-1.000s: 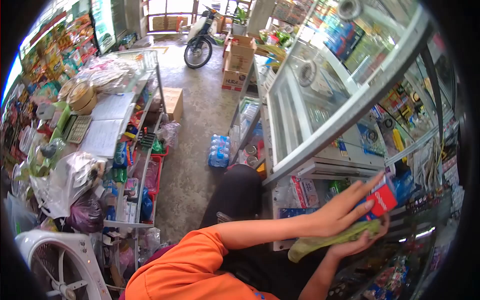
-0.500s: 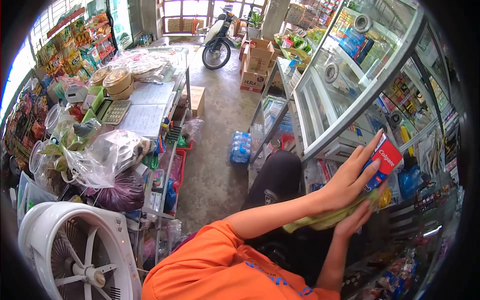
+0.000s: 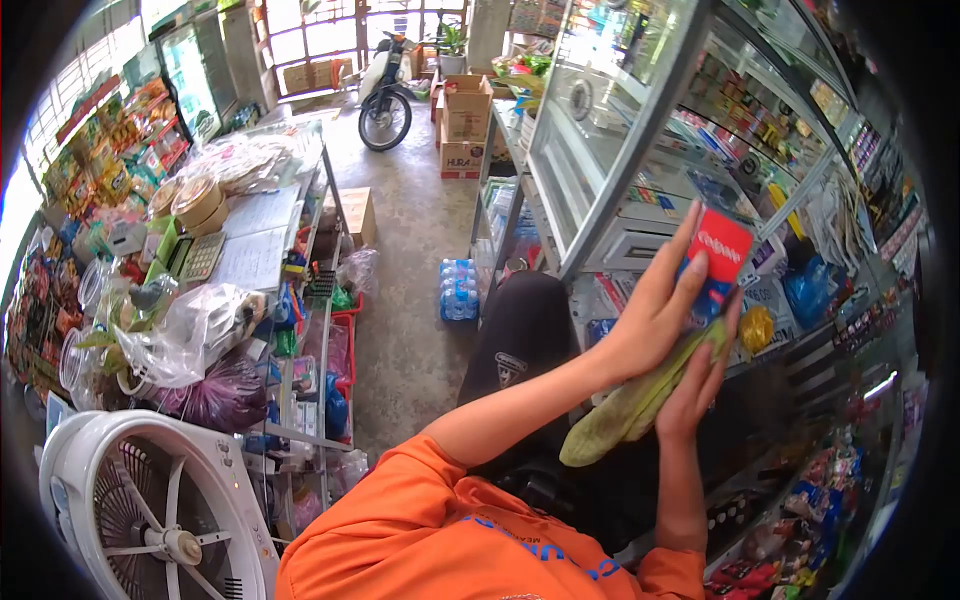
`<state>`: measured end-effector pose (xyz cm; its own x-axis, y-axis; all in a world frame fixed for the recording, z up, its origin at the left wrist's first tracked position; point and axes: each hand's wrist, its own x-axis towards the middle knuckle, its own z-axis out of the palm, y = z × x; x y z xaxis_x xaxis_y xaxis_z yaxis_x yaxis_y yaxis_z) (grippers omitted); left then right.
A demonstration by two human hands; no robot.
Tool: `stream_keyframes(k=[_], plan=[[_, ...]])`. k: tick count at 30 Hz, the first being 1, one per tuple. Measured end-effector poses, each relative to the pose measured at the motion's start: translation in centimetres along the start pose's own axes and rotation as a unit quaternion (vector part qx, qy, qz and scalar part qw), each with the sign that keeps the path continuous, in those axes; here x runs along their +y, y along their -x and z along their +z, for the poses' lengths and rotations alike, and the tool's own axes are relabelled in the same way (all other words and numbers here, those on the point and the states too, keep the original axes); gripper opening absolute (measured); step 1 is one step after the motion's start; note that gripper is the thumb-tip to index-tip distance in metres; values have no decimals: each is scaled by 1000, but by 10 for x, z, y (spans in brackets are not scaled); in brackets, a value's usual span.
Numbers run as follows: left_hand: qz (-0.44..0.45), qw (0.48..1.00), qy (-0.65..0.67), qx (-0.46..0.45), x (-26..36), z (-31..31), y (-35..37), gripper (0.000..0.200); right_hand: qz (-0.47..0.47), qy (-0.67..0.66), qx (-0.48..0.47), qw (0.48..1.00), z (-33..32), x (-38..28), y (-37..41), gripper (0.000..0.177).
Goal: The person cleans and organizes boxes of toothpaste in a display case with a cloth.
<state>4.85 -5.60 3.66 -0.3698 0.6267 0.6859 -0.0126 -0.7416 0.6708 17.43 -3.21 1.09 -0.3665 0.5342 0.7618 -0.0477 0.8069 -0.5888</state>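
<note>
My left hand (image 3: 655, 312) is closed around a red and blue Colgate toothpaste box (image 3: 722, 246), held up at a tilt with its red end on top. Just below it, my right hand (image 3: 692, 388) grips a yellow-green cloth (image 3: 618, 422). The cloth's upper end lies against the lower part of the box, and its loose end hangs down to the left over my dark-trousered lap. Some of the right hand's fingers are hidden behind the cloth and the box. A glass display cabinet (image 3: 592, 205) stands just beyond both hands.
A white fan (image 3: 215, 450) stands at my left, beside a goods-covered counter (image 3: 318, 195). Shrink-wrapped bottles (image 3: 459, 290) sit on the floor ahead, with cartons (image 3: 466, 122) and a motorbike (image 3: 386, 105) farther back. Blue (image 3: 808, 290) and yellow (image 3: 757, 328) plastic bags are at the right.
The view has turned a little to the right. Both hands, with the box and cloth, appear farther left and higher. More of the cloth shows now, hanging from my right hand.
</note>
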Motion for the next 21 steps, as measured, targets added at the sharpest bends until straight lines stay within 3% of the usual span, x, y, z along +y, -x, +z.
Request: stream_keyframes(k=[3, 5, 9, 12, 15, 19, 21], plan=[[-63, 994, 43, -81, -22, 24, 12, 62, 28, -78, 90, 992, -20, -7, -61, 64], [-74, 992, 65, -82, -36, 40, 11, 63, 29, -102, 132, 986, -33, 4, -72, 64], [-97, 994, 41, -34, -67, 45, -24, 64, 38, 16, 82, 996, -37, 43, -32, 64], [-121, 991, 16, -47, -80, 41, -59, 65, 40, 92, -1, 995, -44, 87, 26, 68], [-100, 989, 35, -106, -111, 51, -73, 61, -13, 20, 66, 998, -43, 116, 31, 71], [-116, 986, 16, -118, -135, 59, -76, 60, 40, -50, 143, 988, -44, 130, -3, 75], [-58, 988, -16, -141, -145, 56, -76, 62, 41, -47, 139, 988, -48, 133, -17, 76]])
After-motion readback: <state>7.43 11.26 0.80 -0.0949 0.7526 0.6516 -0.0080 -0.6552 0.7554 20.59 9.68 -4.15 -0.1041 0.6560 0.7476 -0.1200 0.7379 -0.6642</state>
